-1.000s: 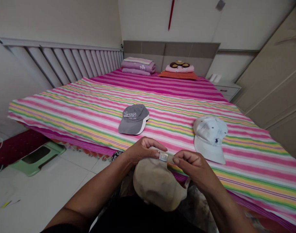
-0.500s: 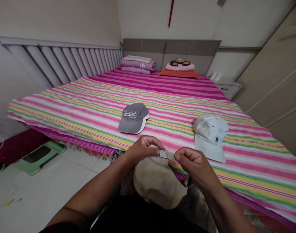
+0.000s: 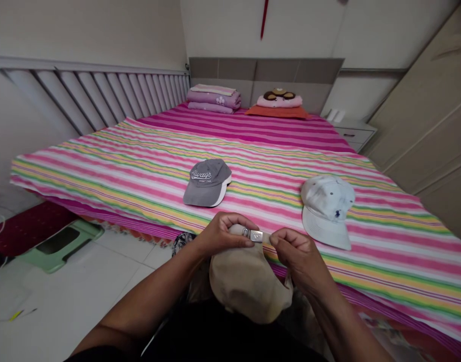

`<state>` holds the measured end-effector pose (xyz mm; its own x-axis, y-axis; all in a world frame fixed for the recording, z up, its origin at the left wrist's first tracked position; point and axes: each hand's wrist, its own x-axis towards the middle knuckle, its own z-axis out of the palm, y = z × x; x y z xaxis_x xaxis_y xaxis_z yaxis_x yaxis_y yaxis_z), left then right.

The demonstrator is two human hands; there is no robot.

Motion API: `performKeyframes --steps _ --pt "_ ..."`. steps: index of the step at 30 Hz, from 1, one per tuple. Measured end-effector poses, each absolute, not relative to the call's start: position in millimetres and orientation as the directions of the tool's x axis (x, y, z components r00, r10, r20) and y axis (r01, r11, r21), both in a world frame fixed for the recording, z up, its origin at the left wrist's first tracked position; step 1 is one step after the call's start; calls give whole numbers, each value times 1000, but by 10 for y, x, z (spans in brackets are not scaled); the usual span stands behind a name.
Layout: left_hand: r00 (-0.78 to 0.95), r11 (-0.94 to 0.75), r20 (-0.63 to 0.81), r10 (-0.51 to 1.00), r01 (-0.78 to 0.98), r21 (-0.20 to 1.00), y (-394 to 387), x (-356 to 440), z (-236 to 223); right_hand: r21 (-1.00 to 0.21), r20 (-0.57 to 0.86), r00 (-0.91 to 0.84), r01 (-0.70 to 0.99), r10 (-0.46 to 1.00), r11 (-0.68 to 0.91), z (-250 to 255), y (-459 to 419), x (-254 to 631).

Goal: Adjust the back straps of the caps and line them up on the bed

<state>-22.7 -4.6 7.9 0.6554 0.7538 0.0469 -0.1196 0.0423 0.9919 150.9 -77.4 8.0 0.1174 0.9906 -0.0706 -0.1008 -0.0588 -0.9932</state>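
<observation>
A beige baseball cap [image 3: 249, 284] hangs between my hands in front of my body, its back opening and strap facing up. My left hand [image 3: 227, 232] is closed on the cap's edge and strap, just left of the silver metal buckle [image 3: 256, 236]. Thumb and fingers of my right hand [image 3: 295, 246] pinch the strap right of the buckle. Beyond them on the bed lie a grey cap [image 3: 208, 183] with white lettering, to the left, and a white cap [image 3: 326, 211] with a small dark emblem, to the right.
The bed [image 3: 140, 156] has a striped cover and a grey headboard [image 3: 238, 70]. Folded purple bedding [image 3: 213, 99] and a pink and orange pile [image 3: 278, 108] lie at its head. A green stool [image 3: 60, 246] stands on the tiled floor at left, a bedside cabinet [image 3: 355, 133] at far right.
The metal buckle has shifted slightly right and up, and a small ring beside it now shows. My left thumb has moved off the buckle and lies lower.
</observation>
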Motion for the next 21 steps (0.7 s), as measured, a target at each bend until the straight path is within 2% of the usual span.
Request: performKeyframes --steps 5,9,12,15,18,21 --pt "635 -253 240 735 -71 965 -40 -225 92 -999 -46 139 -35 989 -41 114 -800 1501" --pt "634 -369 369 680 -140 919 -33 -207 96 -997 -75 156 -9 985 -74 179 -831 1503" --pt "632 -393 409 658 -175 903 -30 -202 94 -997 -50 143 49 988 -58 191 -824 1525" --pt "636 -376 391 665 -167 911 -31 -200 76 -996 -34 118 79 992 -43 179 -812 1529" --pt "620 -336 373 690 -183 924 -40 -185 30 -998 -56 151 22 987 -60 164 -819 1477" --pt "596 -297 372 711 -225 928 -56 -155 -26 -987 -139 146 -96 980 -125 144 -833 1397"
